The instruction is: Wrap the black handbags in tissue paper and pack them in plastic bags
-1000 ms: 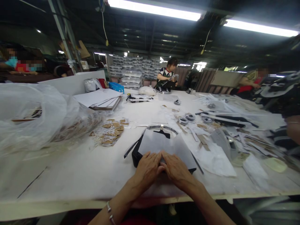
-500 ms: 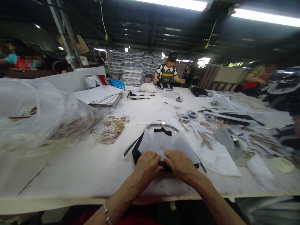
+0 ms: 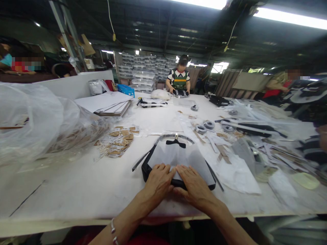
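Observation:
A black handbag (image 3: 146, 169) lies flat on the table in front of me, with a sheet of white paper (image 3: 163, 153) spread over it. Its grey strap (image 3: 163, 136) arches at the far side by a metal clasp, and a black tab (image 3: 176, 143) rests over the paper's far edge. My left hand (image 3: 158, 178) presses on the paper near the bag's close edge, fingers stretched forward. Beside it, my right hand (image 3: 192, 183) lies likewise, fingers flat on the paper. Both thumbs point inward along the near edge, almost meeting. Part of that edge is hidden under the hands.
Left are a clear plastic bag (image 3: 30, 122), brown tags (image 3: 120, 141) and stacked white sheets (image 3: 104, 103). To the right lie rolled grey straps (image 3: 200, 129), paper scraps and thin plastic bags (image 3: 237, 173). A co-worker (image 3: 180, 78) handles a dark item across the table.
My right hand has shifted slightly left, closer to the left one, its fingers flatter on the paper. The co-worker's hands have come together on the dark item.

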